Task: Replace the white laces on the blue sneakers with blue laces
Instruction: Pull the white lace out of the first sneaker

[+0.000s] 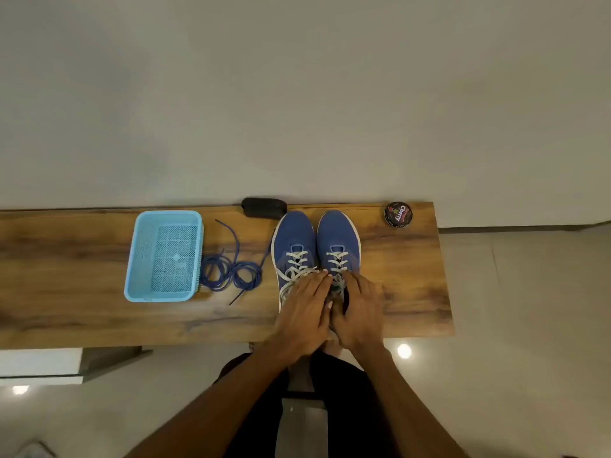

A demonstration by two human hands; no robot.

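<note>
Your left hand (302, 310) and right hand (358, 312) crowd the blue sneakers (315, 249) near the bench (66, 292) front edge, fingers curled into white laces (297, 269); exact grip unclear. Blue laces (231, 274) lie just beside the basket (165, 256).

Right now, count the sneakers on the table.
2: the left sneaker and right sneaker stand side by side, toes toward the wall, between the blue laces and the polish tin.
</note>
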